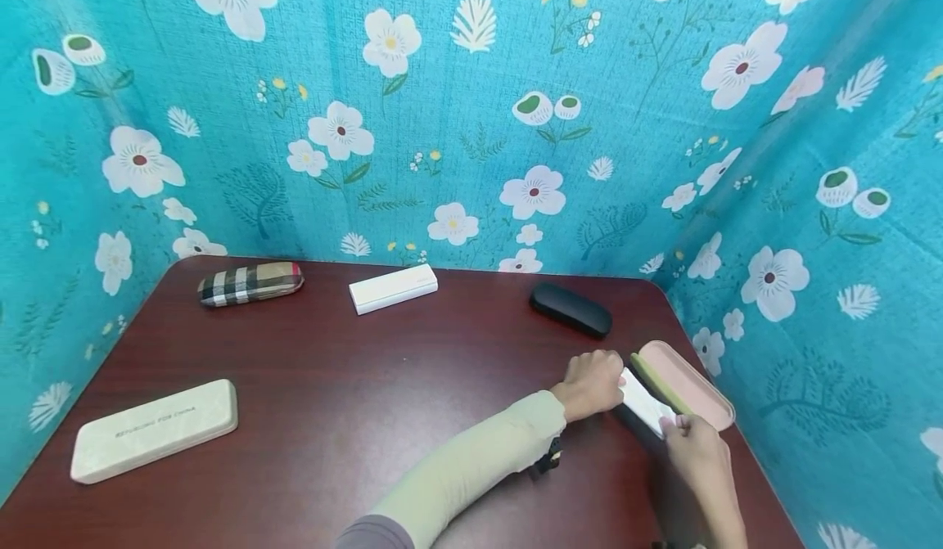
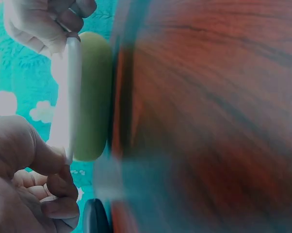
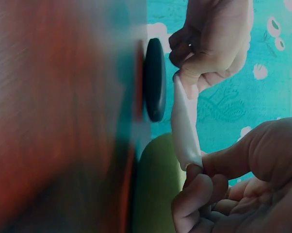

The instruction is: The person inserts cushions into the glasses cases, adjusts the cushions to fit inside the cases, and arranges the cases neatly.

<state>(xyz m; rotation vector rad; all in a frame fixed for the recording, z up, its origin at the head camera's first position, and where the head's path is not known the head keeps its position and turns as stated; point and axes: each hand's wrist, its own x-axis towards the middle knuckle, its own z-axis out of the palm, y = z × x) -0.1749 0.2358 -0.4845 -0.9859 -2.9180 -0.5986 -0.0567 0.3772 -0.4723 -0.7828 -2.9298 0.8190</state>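
A folded white cloth or tissue [image 1: 647, 402] is stretched between the two hands. My left hand [image 1: 593, 382] pinches its far end, and my right hand [image 1: 698, 449] pinches the near end between thumb and fingers. Just beyond the cloth lies an open glasses case with a pink inside [image 1: 685, 385] and a yellow-green edge; the cloth hangs in front of part of it. Both wrist views show the case's rounded green shell [image 2: 94, 97] beside the white cloth [image 3: 186, 128]. What the case holds cannot be seen.
A black glasses case [image 1: 570, 309] lies behind the left hand. Farther left on the dark red table [image 1: 354, 451] are a white case [image 1: 394, 288], a plaid case [image 1: 250, 284] and a cream case with lettering [image 1: 155, 431]. A flowered blue curtain [image 1: 442, 123] encloses the back and sides.
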